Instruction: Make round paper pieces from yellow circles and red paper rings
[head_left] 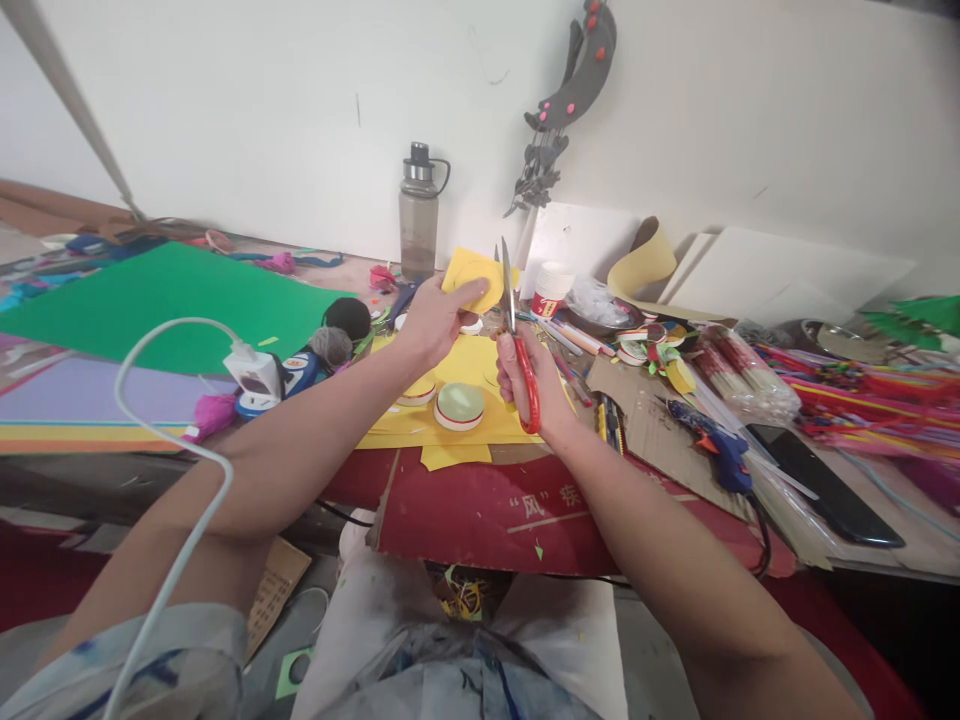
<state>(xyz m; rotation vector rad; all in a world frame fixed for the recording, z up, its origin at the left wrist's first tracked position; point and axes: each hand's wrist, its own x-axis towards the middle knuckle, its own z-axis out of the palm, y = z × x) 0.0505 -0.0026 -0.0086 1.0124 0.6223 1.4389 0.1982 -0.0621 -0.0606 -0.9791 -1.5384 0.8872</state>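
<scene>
In the head view, the round box with a pale green top [460, 404] sits on yellow sheets [390, 428]; beyond it and toward the left, the left hand [448, 318] pinches a yellow piece [474, 280] between thumb and fingers. Beyond the box toward the right, the right hand [534, 382] grips red-handled scissors [517, 340], blades pointing up beside the yellow piece, with a paper cup [553, 290] farther back.

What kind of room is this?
Probably a craft room or workshop: there's a big green sheet, red-handled scissors in the right hand, and a glue gun on the table.
</scene>
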